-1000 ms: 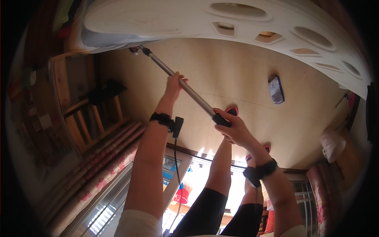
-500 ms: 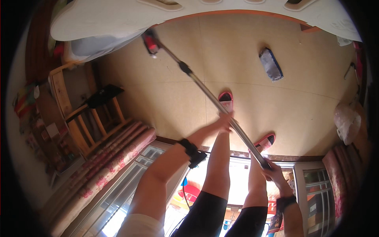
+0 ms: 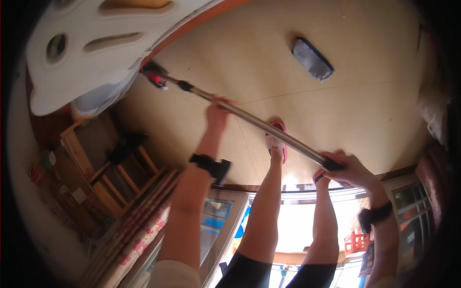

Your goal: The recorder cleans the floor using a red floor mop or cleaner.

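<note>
A long metal pole (image 3: 269,127) with a small red and black head (image 3: 156,75) slants from far left to near right; the head is blurred, so its exact kind cannot be told. My left hand (image 3: 220,108) is closed round the pole's upper-left part, beyond the black joint. My right hand (image 3: 354,172) grips the black end near my right knee. The head is close to the orange-red edge of a white plastic piece. On the floor beyond the pole lies a flat grey-blue pad (image 3: 312,58) with a dark blue edge, apart from both hands.
The white plastic piece with oval cut-outs (image 3: 115,43) fills the upper left. A wooden frame (image 3: 127,177) and flowered rolled material (image 3: 137,240) stand at left. My feet wear pink slippers (image 3: 275,140). Behind me is a glass-paned door (image 3: 216,216) and a bright doorway.
My view has turned, with the white plastic piece now larger at upper left. The pole lies flatter; its head has shifted left and lower. My left hand has slid farther up toward the head.
</note>
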Demonstrator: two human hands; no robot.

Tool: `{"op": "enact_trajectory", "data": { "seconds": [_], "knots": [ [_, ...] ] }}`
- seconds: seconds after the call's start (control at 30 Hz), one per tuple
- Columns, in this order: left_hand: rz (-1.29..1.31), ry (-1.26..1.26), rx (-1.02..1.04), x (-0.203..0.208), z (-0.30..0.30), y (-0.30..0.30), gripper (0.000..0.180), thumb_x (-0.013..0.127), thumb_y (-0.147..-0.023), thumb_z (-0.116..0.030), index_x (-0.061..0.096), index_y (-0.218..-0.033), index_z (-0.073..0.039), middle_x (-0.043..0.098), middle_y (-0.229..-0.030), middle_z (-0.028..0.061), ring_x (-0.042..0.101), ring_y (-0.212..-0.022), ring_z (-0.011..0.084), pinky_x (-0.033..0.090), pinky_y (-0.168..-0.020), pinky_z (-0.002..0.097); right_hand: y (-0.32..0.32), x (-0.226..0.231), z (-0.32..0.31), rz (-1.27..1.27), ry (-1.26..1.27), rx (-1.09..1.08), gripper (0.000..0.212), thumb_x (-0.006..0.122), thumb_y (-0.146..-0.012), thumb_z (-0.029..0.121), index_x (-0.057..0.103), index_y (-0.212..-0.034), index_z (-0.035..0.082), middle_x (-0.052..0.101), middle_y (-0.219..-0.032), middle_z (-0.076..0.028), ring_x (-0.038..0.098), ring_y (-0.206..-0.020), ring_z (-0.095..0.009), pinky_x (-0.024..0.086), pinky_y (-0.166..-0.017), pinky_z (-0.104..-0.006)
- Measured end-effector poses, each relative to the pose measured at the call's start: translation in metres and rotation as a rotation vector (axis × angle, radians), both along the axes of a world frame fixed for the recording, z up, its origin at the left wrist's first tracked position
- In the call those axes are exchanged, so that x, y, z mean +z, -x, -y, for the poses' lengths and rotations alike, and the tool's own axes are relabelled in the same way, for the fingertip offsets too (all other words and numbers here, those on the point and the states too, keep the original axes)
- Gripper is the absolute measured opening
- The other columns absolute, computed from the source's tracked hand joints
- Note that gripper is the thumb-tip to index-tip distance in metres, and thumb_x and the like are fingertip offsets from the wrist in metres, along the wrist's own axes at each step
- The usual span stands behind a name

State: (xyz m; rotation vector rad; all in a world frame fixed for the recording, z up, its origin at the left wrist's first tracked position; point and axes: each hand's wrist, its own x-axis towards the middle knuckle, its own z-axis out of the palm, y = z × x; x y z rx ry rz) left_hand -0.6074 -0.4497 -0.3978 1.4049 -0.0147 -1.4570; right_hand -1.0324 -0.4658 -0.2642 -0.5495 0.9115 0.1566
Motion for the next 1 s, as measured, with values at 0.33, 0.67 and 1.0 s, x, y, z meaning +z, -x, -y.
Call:
{"op": "enact_trajectory", "data": {
  "seconds": [0.33, 0.67, 1.0],
  "knots": [
    [0.013, -0.172, -0.271, -0.013, 0.027, -0.115, 0.020, 0.040, -0.093, -0.021, 0.050, -0.081, -0.009, 0.056, -0.082, 0.0071, 0.052, -0.082, 0.0196, 0.040, -0.081, 0.0391, -0.219, -0.136, -0.009, 0.280, 0.355, -0.391, 0.032, 0.057, -0.068, 0.017, 0.058, -0.098, 0.005, 0.059, -0.068, -0.015, 0.059, -0.062, -0.027, 0.045, -0.058, -0.0367],
    [-0.200, -0.497, -0.679, -0.017, 0.021, 0.122, 0.026, 0.043, -0.092, -0.035, 0.055, -0.085, -0.013, 0.055, -0.090, -0.0012, 0.050, -0.099, 0.0150, 0.036, -0.089, 0.0406, -0.006, -0.159, -0.107, 0.167, 0.144, -0.563, 0.047, 0.065, -0.075, 0.015, 0.053, -0.121, 0.012, 0.054, -0.067, 0.000, 0.042, -0.048, -0.004, 0.037, -0.044, -0.0203],
    [-0.275, -0.373, -0.945, 0.026, -0.030, 0.306, 0.026, 0.047, -0.090, -0.037, 0.053, -0.092, -0.012, 0.058, -0.095, 0.0059, 0.055, -0.095, 0.0185, 0.040, -0.084, 0.0389, 0.142, -0.059, -0.205, -0.065, -0.191, -0.762, 0.051, 0.065, -0.076, 0.003, 0.051, -0.124, 0.013, 0.047, -0.062, 0.007, 0.040, -0.051, -0.001, 0.031, -0.043, -0.0171]
  ]
}}
